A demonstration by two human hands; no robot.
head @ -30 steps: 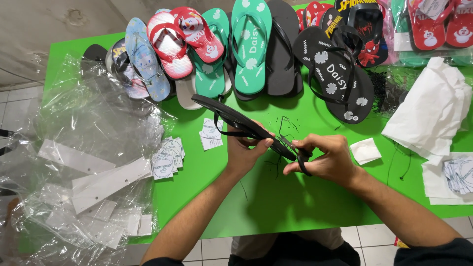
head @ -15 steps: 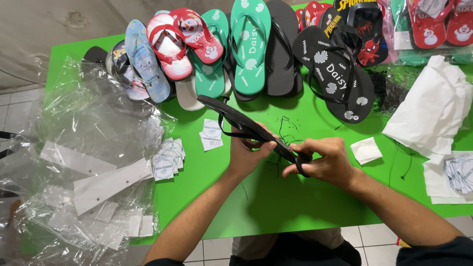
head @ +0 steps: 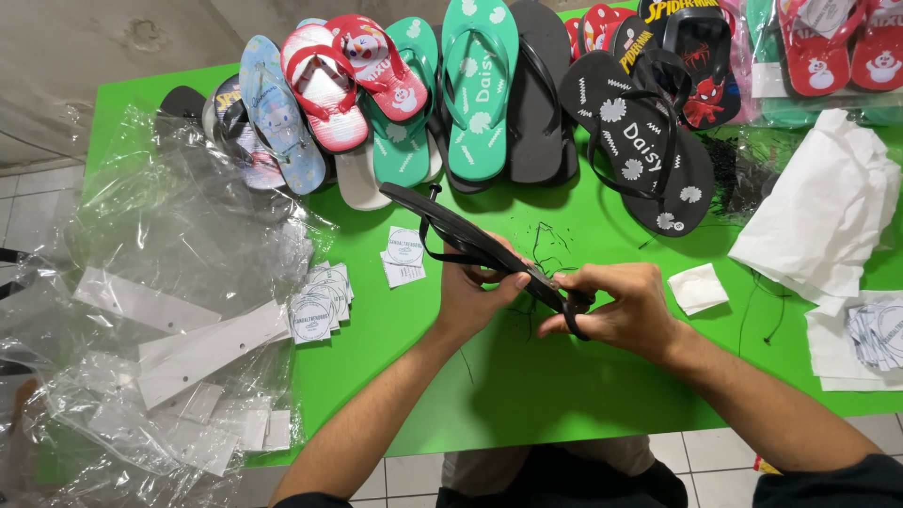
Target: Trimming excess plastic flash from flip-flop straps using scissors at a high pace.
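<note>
A black flip-flop (head: 470, 237) is clamped edge-up between the left hand (head: 475, 293) and the right hand (head: 616, 306) just above the green table (head: 527, 386), its strap apparently being fitted, so a firm, careful pull seems called for.

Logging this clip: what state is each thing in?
Black flip-flop: held tilted above the table, in both hands.
Left hand: gripping its middle.
Right hand: pinching its strap end.
Flip-flops at back: lying overlapped.
Plastic bags: empty, crumpled.
Round labels: stacked loosely.
</note>
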